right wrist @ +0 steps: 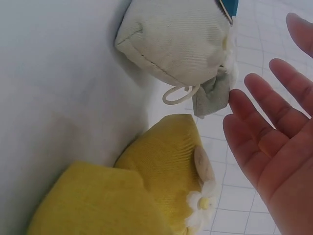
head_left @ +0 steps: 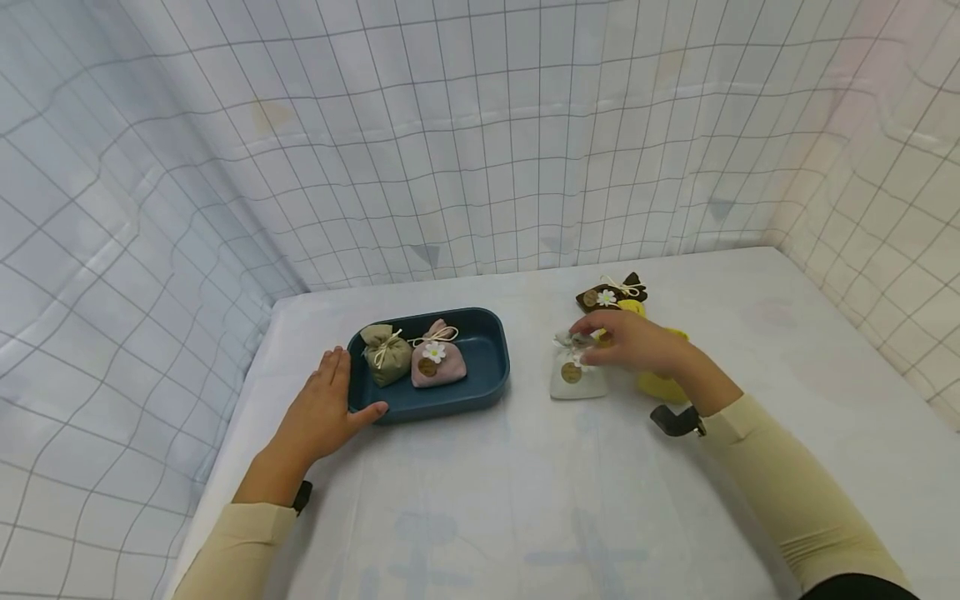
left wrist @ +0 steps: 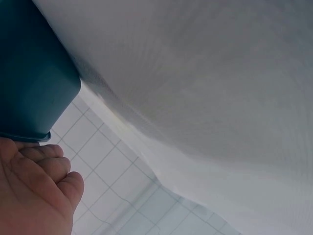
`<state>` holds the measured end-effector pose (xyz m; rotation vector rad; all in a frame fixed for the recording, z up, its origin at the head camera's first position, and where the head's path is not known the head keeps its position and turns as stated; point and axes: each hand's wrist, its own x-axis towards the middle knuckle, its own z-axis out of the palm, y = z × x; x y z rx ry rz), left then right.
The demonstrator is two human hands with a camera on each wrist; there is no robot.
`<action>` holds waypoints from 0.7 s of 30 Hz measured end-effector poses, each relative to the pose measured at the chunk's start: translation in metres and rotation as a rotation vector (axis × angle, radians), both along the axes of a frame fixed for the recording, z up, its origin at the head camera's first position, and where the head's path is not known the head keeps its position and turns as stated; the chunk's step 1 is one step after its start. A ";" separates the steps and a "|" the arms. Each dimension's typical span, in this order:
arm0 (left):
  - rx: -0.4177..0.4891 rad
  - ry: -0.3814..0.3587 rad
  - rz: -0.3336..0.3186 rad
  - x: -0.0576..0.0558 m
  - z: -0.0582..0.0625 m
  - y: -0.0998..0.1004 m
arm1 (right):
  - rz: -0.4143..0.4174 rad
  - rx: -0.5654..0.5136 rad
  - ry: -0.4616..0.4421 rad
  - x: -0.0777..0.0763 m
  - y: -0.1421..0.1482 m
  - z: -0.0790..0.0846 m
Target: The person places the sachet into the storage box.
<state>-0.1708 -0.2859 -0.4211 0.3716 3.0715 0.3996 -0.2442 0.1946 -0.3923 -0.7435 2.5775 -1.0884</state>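
Note:
My left hand (head_left: 322, 408) rests against the left end of a dark blue tray (head_left: 491, 367), fingers straight along its rim. Inside the tray sit an olive-green sachet (head_left: 390, 367) tied with cord and a pink sachet (head_left: 447, 368) with a white flower and a round wooden tag. Over a pale grey-green sachet (head_left: 577, 387) hovers my right hand (head_left: 633, 340), its fingers spread and loosely bent near the tied neck. In the right wrist view, a fingertip is at or beside the neck of the pale sachet (right wrist: 171, 44); whether it touches is unclear.
Yellow sachets (right wrist: 156, 171) lie under and beside my right hand, partly hidden in the head view. Behind them is a dark brown sachet (head_left: 633, 287) with a white flower. A white cloth (head_left: 480, 500) covers the table, and grid-patterned curtains (head_left: 480, 167) enclose the back and sides.

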 end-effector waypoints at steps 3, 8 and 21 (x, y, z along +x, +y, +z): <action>0.001 0.001 -0.003 0.000 0.000 -0.001 | 0.026 0.010 0.018 -0.002 0.001 -0.005; 0.002 -0.005 -0.005 0.000 0.002 0.000 | 0.059 0.047 0.049 -0.003 0.000 -0.010; 0.005 -0.011 -0.003 0.000 0.003 0.001 | 0.087 0.130 0.033 -0.005 -0.007 -0.020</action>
